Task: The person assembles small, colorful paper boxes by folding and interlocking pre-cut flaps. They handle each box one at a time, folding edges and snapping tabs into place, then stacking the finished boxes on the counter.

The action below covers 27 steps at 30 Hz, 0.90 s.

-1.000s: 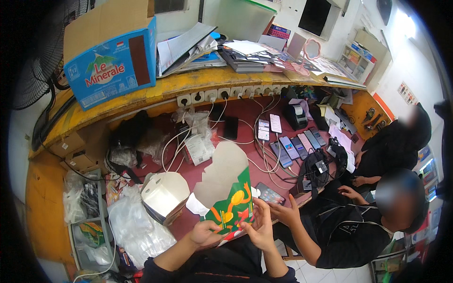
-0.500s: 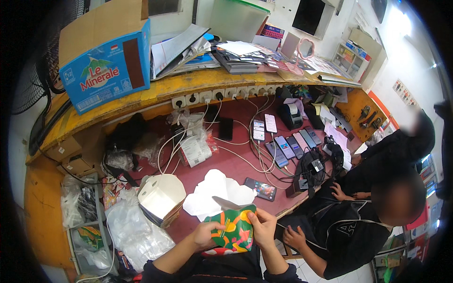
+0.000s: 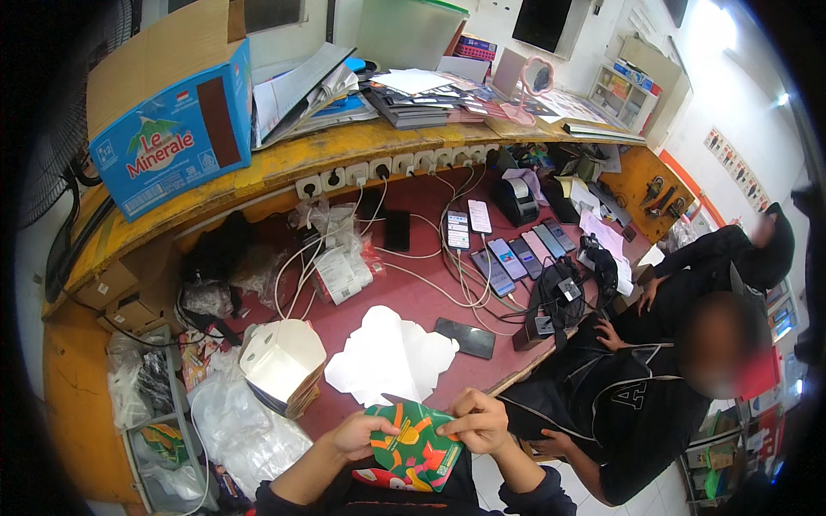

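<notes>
A green paper carton (image 3: 411,460) with a red, orange and yellow pattern is held low at the table's near edge, above my lap. My left hand (image 3: 353,437) pinches its left upper edge, thumb on the printed face. At its upper right corner, my right hand (image 3: 478,423) is closed with bent fingers gripping the card. A grey-white flap rises behind the carton's top. Just beyond lies a flat white cut-out card sheet (image 3: 389,354) with rounded lobes. Left of it stands a nested stack of open paper boxes (image 3: 284,359), white inside.
A dark phone (image 3: 465,337) lies right of the sheet. Several charging phones (image 3: 525,258) and cables spread behind. Clear plastic bags (image 3: 245,426) and a grey crate (image 3: 163,464) are at left. A person in black (image 3: 619,404) sits close on the right.
The carton has turned and tilted in my hands. My right fingers have curled further over its corner. The nearest phone's screen has gone dark, and the seated person's near hand has moved lower.
</notes>
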Available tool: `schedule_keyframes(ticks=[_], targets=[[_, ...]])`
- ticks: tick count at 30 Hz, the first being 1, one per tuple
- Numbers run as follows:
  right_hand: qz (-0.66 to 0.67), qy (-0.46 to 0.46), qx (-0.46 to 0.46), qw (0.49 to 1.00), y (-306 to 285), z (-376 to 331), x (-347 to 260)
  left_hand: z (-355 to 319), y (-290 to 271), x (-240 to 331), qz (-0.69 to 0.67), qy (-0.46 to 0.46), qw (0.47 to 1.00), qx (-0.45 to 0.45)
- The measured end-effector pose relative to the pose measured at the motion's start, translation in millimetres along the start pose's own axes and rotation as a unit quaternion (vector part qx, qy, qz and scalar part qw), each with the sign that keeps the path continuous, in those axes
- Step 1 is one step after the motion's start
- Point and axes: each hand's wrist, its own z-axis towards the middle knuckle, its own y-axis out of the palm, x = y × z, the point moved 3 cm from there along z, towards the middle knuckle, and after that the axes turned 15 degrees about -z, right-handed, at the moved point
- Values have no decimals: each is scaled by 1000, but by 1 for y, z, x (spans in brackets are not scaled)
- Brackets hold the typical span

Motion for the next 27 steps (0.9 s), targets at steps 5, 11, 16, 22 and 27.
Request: schedule_keyframes(ticks=[5, 11, 16, 22, 27], targets=[[-60, -10, -3, 998, 6, -1, -7, 5, -3, -3, -81, 9, 996, -34], [-107, 30, -16, 994, 13, -10, -19, 2, 5, 1, -154, 72, 984, -48], [-80, 72, -29, 994, 3, -16, 1, 6, 18, -8, -70, 130, 987, 63], [138, 306, -23, 941, 24, -9, 42, 19, 41, -15, 488, 328, 797, -139], [202, 333, -132, 911, 48, -8, 39, 38, -5, -39, 178, 255, 905, -289]])
